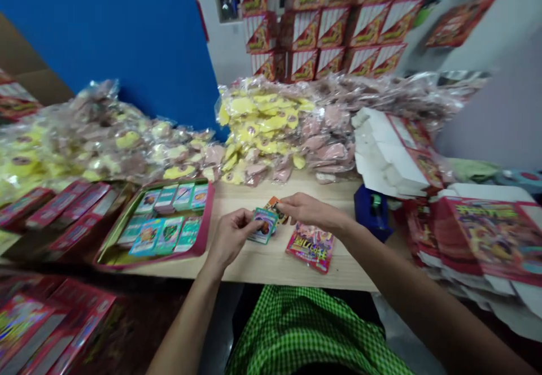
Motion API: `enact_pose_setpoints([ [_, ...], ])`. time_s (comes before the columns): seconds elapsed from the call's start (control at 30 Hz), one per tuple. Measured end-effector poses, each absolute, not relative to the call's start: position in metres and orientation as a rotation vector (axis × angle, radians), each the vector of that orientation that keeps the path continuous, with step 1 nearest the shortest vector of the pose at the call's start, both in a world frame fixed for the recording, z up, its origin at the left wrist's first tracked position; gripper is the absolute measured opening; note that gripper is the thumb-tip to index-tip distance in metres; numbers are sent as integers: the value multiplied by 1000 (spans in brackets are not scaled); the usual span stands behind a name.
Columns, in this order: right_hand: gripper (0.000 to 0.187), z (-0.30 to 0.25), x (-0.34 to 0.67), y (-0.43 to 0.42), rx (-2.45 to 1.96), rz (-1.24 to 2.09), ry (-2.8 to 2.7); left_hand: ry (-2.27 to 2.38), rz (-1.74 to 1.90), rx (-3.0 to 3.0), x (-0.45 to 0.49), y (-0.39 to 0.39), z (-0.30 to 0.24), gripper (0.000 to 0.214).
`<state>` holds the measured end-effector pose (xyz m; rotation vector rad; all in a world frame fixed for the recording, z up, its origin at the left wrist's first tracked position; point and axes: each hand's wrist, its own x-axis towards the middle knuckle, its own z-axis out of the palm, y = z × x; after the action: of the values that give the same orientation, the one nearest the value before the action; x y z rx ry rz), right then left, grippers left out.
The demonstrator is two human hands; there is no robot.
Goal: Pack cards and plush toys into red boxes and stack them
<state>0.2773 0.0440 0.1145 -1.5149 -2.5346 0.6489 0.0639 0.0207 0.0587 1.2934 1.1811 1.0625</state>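
My left hand (234, 232) is closed on a teal-bordered trading card (263, 226), its thumb lying on the face; whether more cards sit beneath it I cannot tell. Just beyond, the fingers of my right hand (302, 208) pinch an orange trading card (274, 204) that partly overlaps behind the teal one. A pink-red printed packet (311, 246) lies on the wooden table (249, 270) below my right hand. Left of my hands stands an open pink-rimmed tray (207, 217) with several stacks of cards in it.
Bagged yellow and pink items (262, 121) are heaped along the back. A blue box (372, 214) and flattened printed cartons (486, 234) stand at right. Red boxes (80, 200) lie at far left, and stacked display boxes (330, 25) rise behind.
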Motion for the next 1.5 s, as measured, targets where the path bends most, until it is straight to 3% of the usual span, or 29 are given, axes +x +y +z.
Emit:
enact_pose_setpoints([
  [0.13,14,138,318,38,-1582,630,-2470,1138,1033,1413,114,39,60,42],
  [0.37,28,147,395,33,-1883,311,-2092,1162,755,1948,186,80,43,55],
  [0.6,44,128,405,17,-1728,102,-1920,1027,593,1996,176,71,62,26],
  [0.77,37,146,375,3,-1042,-87,-2211,878,924,2154,140,39,105,17],
  [1.0,22,128,356,-3,-960,-429,-2378,1018,1207,2123,123,19,89,13],
  [1.17,19,99,360,-14,-1008,-237,-2270,992,1372,1909,132,18,72,11],
  [1.3,38,73,359,-24,-978,-47,-1881,960,1681,1500,147,16,54,38],
  [1.43,37,54,352,-18,-951,-85,-1904,1037,1784,1793,146,14,44,12],
  [1.5,33,57,352,-12,-941,-113,-1963,1032,1782,2048,139,13,44,12],
])
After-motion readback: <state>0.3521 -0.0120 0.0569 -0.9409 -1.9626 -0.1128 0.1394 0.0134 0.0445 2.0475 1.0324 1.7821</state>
